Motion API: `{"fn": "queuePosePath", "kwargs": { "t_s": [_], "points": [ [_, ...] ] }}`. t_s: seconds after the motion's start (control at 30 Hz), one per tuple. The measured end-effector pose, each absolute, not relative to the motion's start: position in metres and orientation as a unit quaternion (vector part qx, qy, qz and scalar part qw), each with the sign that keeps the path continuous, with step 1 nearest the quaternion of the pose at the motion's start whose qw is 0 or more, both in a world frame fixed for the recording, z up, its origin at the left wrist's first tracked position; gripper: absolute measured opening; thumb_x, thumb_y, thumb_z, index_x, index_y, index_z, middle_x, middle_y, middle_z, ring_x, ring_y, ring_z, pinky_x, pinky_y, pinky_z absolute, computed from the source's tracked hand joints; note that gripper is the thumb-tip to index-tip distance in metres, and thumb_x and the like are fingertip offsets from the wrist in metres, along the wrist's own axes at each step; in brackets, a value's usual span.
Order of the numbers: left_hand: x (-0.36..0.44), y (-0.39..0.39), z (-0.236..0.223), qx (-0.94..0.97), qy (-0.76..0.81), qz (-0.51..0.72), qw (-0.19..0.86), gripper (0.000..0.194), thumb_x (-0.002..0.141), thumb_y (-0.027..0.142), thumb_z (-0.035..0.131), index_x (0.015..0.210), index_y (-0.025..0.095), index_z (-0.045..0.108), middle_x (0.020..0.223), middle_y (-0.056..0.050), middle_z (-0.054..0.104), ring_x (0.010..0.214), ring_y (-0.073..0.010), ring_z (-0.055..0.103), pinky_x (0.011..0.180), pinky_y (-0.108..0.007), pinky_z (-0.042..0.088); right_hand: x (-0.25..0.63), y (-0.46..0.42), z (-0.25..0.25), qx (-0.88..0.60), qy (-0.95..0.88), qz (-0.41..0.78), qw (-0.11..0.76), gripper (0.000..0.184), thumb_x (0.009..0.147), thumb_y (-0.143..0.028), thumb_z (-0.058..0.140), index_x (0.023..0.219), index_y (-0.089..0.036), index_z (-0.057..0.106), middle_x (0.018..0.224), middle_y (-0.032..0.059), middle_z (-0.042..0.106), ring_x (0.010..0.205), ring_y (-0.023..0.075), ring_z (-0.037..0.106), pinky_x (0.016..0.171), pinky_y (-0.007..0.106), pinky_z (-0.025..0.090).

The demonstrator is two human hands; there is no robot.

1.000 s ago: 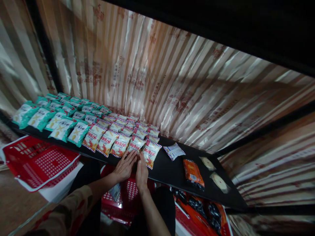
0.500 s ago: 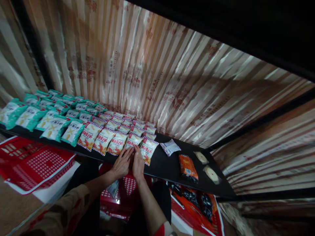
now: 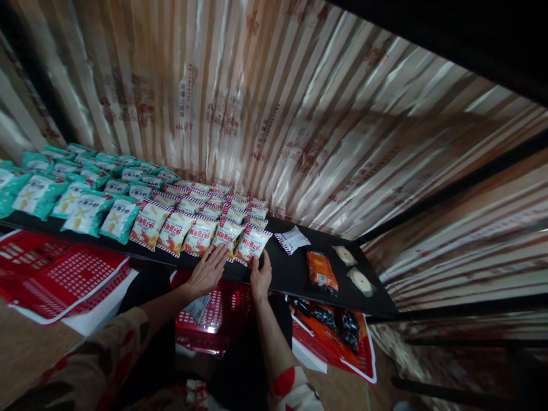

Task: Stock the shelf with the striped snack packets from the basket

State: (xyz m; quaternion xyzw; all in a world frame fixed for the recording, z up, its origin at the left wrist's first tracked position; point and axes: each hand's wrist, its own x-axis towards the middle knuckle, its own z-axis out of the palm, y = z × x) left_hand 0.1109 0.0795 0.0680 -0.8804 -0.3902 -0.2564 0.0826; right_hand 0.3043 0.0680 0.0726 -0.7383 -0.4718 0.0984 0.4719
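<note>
Rows of white snack bags with striped edges and red lettering [image 3: 199, 235] stand on a black shelf [image 3: 282, 274]. My left hand [image 3: 209, 269] lies flat with fingers stretched, its tips against the lower front of the second bag from the right [image 3: 226, 233]. At the right end of the front row, my right hand [image 3: 261, 277] has thumb and fingers about the lower right edge of a snack bag [image 3: 252, 242]. Some of its fingertips are hidden.
Teal snack bags [image 3: 88, 211] fill the left. Rightward lie a single striped bag [image 3: 292, 240], an orange packet [image 3: 322, 271] and two round pale packets [image 3: 360, 281]. Red baskets [image 3: 68, 274] sit below. Printed sheeting [image 3: 240, 108] hangs behind; a dark edge crosses the top.
My right hand has moved right, from beside my left hand to the end bag's edge. My left hand stays at the neighbouring bag. The whole view has shifted slightly.
</note>
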Motion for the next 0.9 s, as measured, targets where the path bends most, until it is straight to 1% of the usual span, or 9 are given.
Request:
{"fn": "queuePosePath", "kwargs": {
  "t_s": [0.1,0.17,0.23,0.3,0.37,0.47,0.57,0.73,0.9],
  "points": [
    [0.112,0.079,0.069,-0.881,-0.395,-0.248,0.08,0.044,0.09,0.024,0.036,0.132,0.011,0.043,0.144,-0.011,0.036,0.137,-0.0219,0.02,0.112,-0.044,0.014,0.302,0.072,0.069,-0.729,-0.483,0.095,0.476,0.061,0.085,-0.053,0.037,0.125,-0.01,0.05,0.12,0.017,0.058,0.109,0.0264,0.054,0.091,0.04,0.041],
    [0.113,0.078,0.071,-0.881,-0.4,-0.24,0.077,0.045,0.09,0.024,0.036,0.133,0.012,0.041,0.145,-0.01,0.034,0.138,-0.0217,0.019,0.113,-0.044,0.014,0.3,0.072,0.068,-0.727,-0.487,0.084,0.476,0.061,0.086,-0.053,0.036,0.128,-0.01,0.047,0.12,0.0174,0.058,0.109,0.0258,0.055,0.091,0.04,0.042],
    [0.114,0.077,0.072,-0.881,-0.404,-0.236,0.075,0.046,0.09,0.024,0.036,0.134,0.012,0.04,0.145,-0.01,0.033,0.138,-0.0215,0.019,0.113,-0.044,0.014,0.298,0.069,0.07,-0.725,-0.492,0.048,0.479,0.061,0.087,-0.051,0.035,0.129,-0.008,0.045,0.125,0.0199,0.054,0.115,0.0268,0.051,0.094,0.042,0.04],
    [0.113,0.073,0.072,-0.876,-0.411,-0.24,0.076,0.047,0.09,0.025,0.037,0.134,0.012,0.04,0.145,-0.01,0.033,0.138,-0.0216,0.019,0.113,-0.043,0.014,0.291,0.062,0.074,-0.708,-0.512,-0.006,0.486,0.059,0.089,-0.047,0.033,0.129,-0.006,0.044,0.13,0.0218,0.048,0.122,0.0276,0.044,0.099,0.046,0.036],
    [0.112,0.068,0.072,-0.868,-0.421,-0.251,0.077,0.047,0.089,0.026,0.038,0.134,0.012,0.041,0.145,-0.011,0.033,0.137,-0.022,0.02,0.113,-0.043,0.014,0.279,0.054,0.079,-0.669,-0.563,-0.035,0.485,0.051,0.092,-0.04,0.032,0.13,-0.008,0.044,0.135,0.0192,0.044,0.127,0.0253,0.039,0.103,0.047,0.033],
    [0.108,0.056,0.069,-0.849,-0.446,-0.273,0.074,0.047,0.089,0.024,0.038,0.133,0.011,0.041,0.145,-0.012,0.032,0.137,-0.0234,0.02,0.112,-0.044,0.017,0.255,0.043,0.083,-0.606,-0.664,0.002,0.437,0.044,0.093,-0.032,0.03,0.131,-0.014,0.044,0.137,0.0133,0.044,0.131,0.0218,0.035,0.105,0.046,0.033],
    [0.097,0.045,0.064,-0.822,-0.484,-0.293,0.07,0.047,0.088,0.022,0.037,0.133,0.009,0.041,0.146,-0.015,0.03,0.138,-0.0253,0.019,0.11,-0.045,0.021,0.235,0.04,0.081,-0.585,-0.702,0.045,0.405,0.044,0.093,-0.03,0.03,0.132,-0.015,0.044,0.139,0.0121,0.043,0.131,0.0208,0.035,0.105,0.044,0.035],
    [0.075,0.043,0.056,-0.805,-0.519,-0.281,0.068,0.047,0.088,0.023,0.038,0.132,0.007,0.042,0.146,-0.016,0.029,0.137,-0.0261,0.019,0.11,-0.046,0.021,0.225,0.044,0.074,-0.597,-0.694,0.068,0.396,0.044,0.093,-0.03,0.03,0.13,-0.013,0.046,0.139,0.0128,0.043,0.132,0.021,0.034,0.106,0.044,0.034],
    [0.065,0.05,0.054,-0.815,-0.507,-0.271,0.076,0.049,0.087,0.022,0.037,0.133,0.006,0.04,0.145,-0.017,0.029,0.138,-0.0261,0.017,0.111,-0.045,0.021,0.226,0.044,0.073,-0.597,-0.696,0.075,0.393,0.043,0.093,-0.029,0.029,0.13,-0.014,0.047,0.138,0.0125,0.044,0.131,0.0202,0.036,0.106,0.044,0.034]
  ]
}}
